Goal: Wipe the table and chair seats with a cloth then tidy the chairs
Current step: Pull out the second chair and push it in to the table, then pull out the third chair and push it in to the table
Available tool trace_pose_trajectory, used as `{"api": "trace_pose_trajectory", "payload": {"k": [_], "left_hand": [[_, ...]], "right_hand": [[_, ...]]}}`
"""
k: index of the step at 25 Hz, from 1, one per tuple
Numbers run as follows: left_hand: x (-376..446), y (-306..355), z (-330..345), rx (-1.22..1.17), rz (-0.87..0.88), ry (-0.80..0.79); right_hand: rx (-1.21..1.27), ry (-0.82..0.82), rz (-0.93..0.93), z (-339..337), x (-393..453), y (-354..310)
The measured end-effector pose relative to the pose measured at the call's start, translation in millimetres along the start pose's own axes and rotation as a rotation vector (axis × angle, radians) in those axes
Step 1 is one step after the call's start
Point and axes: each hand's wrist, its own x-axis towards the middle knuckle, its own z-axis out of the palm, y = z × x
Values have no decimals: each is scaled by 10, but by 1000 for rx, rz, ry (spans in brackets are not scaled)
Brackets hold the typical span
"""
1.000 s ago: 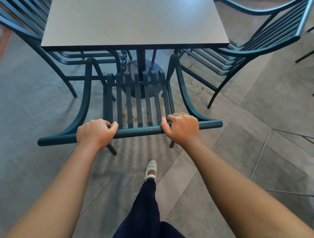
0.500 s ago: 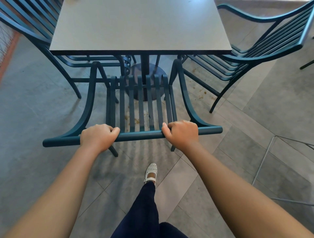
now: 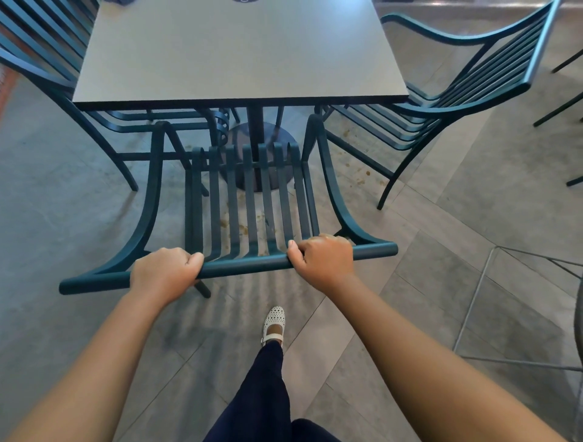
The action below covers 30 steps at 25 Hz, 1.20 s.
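Note:
A teal slatted metal chair (image 3: 249, 202) stands in front of me, its seat facing the grey square table (image 3: 239, 53). My left hand (image 3: 164, 274) grips the chair's top back rail left of centre. My right hand (image 3: 325, 260) grips the same rail right of centre. The front of the seat sits just short of the table's near edge, over the round pedestal base (image 3: 277, 135). A dark cloth-like shape (image 3: 121, 2) peeks in at the table's far edge, mostly cut off.
A second teal chair (image 3: 457, 104) stands at the table's right side, angled outward. A third teal chair (image 3: 38, 63) is at the left, partly under the table. Crumbs and stains mark the tiled floor (image 3: 359, 173). A thin wire frame (image 3: 492, 303) stands at right. My shoe (image 3: 273, 323) is behind the chair.
The chair and both hands sit lower in view and the table shows more of its far edge; the chair looks drawn slightly back from the table. Both grips are unchanged.

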Motion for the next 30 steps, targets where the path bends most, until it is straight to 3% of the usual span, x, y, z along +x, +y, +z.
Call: {"api": "trace_pose_trajectory", "payload": {"k": [7,10,15,19,30], "left_hand": [[176,10,-103,69,-1,-35],[194,103,-133,-44,-67,-71],[489,595,-45,-139,-22,-315],[694,1054,-51,-48,55,-438],[993,2538,-86,-106,53,-437]], "right_hand": [[104,-79,3,-53,219,73],[137,-125,23,-58,231,65],[191,-316,92,-123,361,109],[273,-472,152,-164,499,201],[219,-483,184,-188,836,1567]]}}
